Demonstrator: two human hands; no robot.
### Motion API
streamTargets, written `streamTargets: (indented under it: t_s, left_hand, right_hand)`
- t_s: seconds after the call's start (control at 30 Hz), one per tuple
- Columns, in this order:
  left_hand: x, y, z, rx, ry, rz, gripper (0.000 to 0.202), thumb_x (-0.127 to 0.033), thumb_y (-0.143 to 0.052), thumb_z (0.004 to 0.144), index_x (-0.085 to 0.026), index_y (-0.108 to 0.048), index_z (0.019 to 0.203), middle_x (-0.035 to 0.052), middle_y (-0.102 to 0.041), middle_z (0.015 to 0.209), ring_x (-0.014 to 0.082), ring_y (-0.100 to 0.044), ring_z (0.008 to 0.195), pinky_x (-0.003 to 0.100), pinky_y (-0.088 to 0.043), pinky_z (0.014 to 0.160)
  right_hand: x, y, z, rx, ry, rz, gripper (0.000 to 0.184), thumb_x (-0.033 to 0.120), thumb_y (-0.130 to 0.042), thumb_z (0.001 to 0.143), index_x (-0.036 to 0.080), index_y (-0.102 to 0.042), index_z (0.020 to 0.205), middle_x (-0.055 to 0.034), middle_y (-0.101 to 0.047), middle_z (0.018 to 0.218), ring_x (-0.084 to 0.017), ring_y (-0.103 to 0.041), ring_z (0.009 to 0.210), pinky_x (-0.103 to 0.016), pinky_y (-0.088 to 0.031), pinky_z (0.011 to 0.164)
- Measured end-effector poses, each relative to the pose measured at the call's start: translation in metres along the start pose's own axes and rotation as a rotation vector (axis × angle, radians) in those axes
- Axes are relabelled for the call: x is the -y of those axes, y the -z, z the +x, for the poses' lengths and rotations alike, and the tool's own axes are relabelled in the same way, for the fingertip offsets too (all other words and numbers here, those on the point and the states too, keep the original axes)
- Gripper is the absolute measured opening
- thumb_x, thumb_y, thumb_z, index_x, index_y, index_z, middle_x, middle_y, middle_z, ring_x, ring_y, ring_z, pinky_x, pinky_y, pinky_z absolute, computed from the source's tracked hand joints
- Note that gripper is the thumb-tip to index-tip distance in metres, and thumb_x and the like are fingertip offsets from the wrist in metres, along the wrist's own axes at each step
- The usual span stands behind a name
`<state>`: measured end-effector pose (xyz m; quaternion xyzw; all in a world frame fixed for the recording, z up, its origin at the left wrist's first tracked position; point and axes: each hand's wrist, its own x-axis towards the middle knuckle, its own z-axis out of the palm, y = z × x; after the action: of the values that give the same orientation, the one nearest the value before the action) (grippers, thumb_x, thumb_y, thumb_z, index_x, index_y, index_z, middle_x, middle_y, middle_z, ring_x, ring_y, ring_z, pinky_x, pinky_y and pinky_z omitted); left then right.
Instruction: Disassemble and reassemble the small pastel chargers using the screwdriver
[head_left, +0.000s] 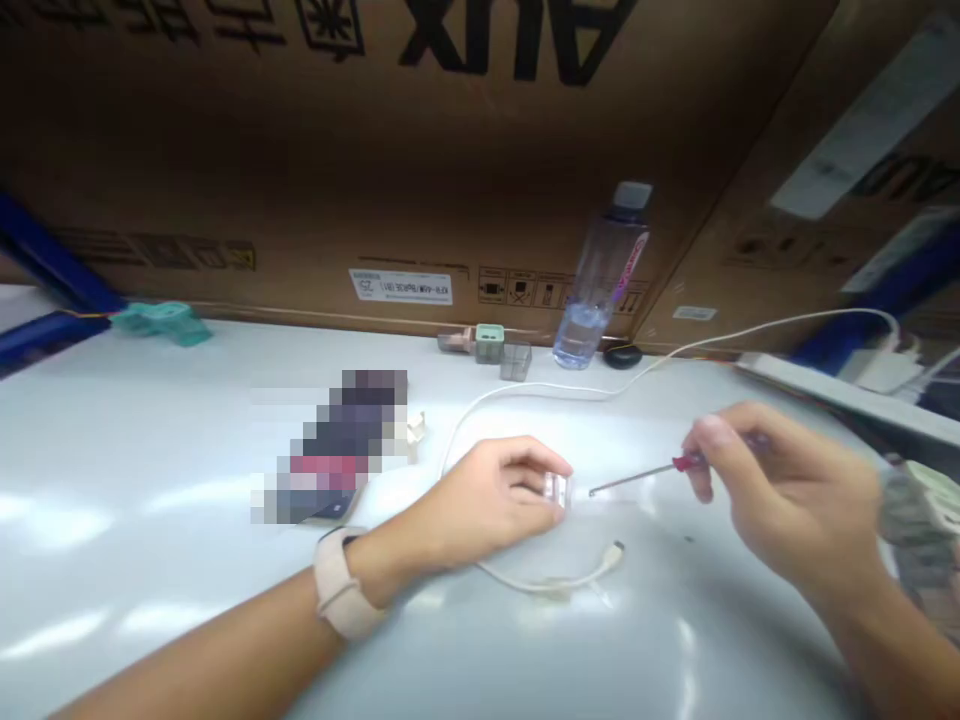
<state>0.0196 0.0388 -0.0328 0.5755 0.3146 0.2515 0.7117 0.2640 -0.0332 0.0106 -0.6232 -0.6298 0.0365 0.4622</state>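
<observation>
Between the fingertips of my left hand (pixel 499 495) is a small clear-and-white block (pixel 557 489), its left part hidden by the fingers. My right hand (pixel 787 490) is closed around the handle of a screwdriver (pixel 637 478) with a thin metal shaft and a red collar. The screwdriver tip points left at the block, a short gap away from it. A white cable (pixel 517 578) runs behind and under my left wrist, and its plug end lies on the table in front of that hand.
A water bottle (pixel 592 300) stands at the back before large cardboard boxes (pixel 300 150). Beside it lie a green-topped block (pixel 490 343) and a grey translucent piece (pixel 515 361). A pixelated phone-like object (pixel 337 450) is left; a teal part (pixel 161 322) lies far left.
</observation>
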Motion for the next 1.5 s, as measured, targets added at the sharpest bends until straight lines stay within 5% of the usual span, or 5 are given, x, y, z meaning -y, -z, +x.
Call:
streamTargets:
  t_s: [0.47,1.1,1.5]
  left_hand:
    - [0.000,0.000,0.000,-0.007,0.003,0.009,0.037,-0.020,-0.088,0.075,-0.014,-0.073,0.108,0.0054,-0.072,0.094,0.0186,-0.069,0.091,0.033,-0.052,0.087]
    - [-0.009,-0.004,-0.003,0.015,0.019,-0.001,0.035,-0.023,-0.089,0.076,-0.014,-0.075,0.107,0.0092,-0.077,0.099,0.0220,-0.072,0.097,0.036,-0.055,0.093]
    - [-0.010,-0.003,-0.004,0.023,0.006,0.003,0.034,-0.025,-0.090,0.078,-0.015,-0.076,0.107,0.0094,-0.077,0.102,0.0235,-0.072,0.100,0.039,-0.055,0.098]
  right_hand:
    - [0.008,-0.003,0.000,-0.060,-0.119,0.140,0.043,0.057,-0.066,0.101,0.027,-0.068,0.071,0.0016,-0.063,0.054,-0.017,-0.058,0.047,-0.032,-0.048,0.052]
    - [0.003,-0.015,0.002,0.073,-0.195,0.253,0.046,0.062,-0.066,0.100,0.024,-0.068,0.073,0.0016,-0.065,0.056,-0.016,-0.060,0.048,-0.032,-0.055,0.057]
    - [0.011,-0.017,0.001,0.050,-0.256,0.287,0.047,0.062,-0.068,0.098,0.024,-0.068,0.071,0.0023,-0.064,0.057,-0.015,-0.058,0.048,-0.032,-0.053,0.057]
